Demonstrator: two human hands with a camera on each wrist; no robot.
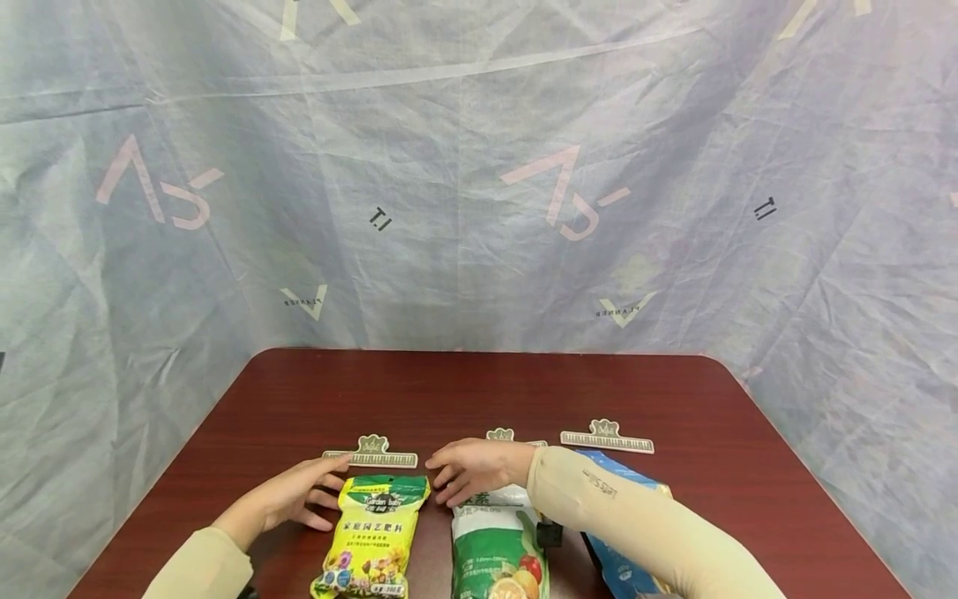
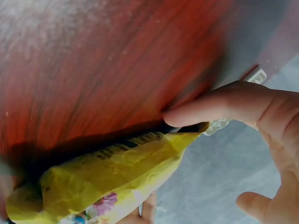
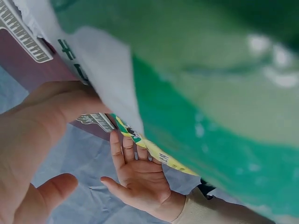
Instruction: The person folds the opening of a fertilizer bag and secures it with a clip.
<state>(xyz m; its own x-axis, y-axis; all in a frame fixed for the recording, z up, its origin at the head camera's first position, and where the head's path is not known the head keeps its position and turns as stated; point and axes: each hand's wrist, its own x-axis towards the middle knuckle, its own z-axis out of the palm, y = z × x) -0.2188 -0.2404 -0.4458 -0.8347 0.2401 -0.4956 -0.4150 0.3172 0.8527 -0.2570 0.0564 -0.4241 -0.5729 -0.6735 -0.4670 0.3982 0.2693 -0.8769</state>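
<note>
A yellow fertilizer bag (image 1: 374, 537) with a green top lies on the table, my left hand (image 1: 295, 495) beside its upper left edge. The left fingers are spread and relaxed; in the left wrist view a finger reaches near the top of the yellow bag (image 2: 117, 175). To the right lies a green and white bag (image 1: 497, 541) with fruit printed on it. My right hand (image 1: 479, 467) hovers over its upper end, palm turned left and fingers loosely bent, holding nothing. From the right wrist view, both hands face each other across the top of the yellow bag.
Three piano-key clips lie in a row behind the bags: a left clip (image 1: 374, 453), a middle clip (image 1: 500, 434) partly hidden by the right hand, and a right clip (image 1: 606, 434). A blue bag (image 1: 624, 561) sits under the right forearm. A grey curtain (image 1: 456, 249) hangs behind the table.
</note>
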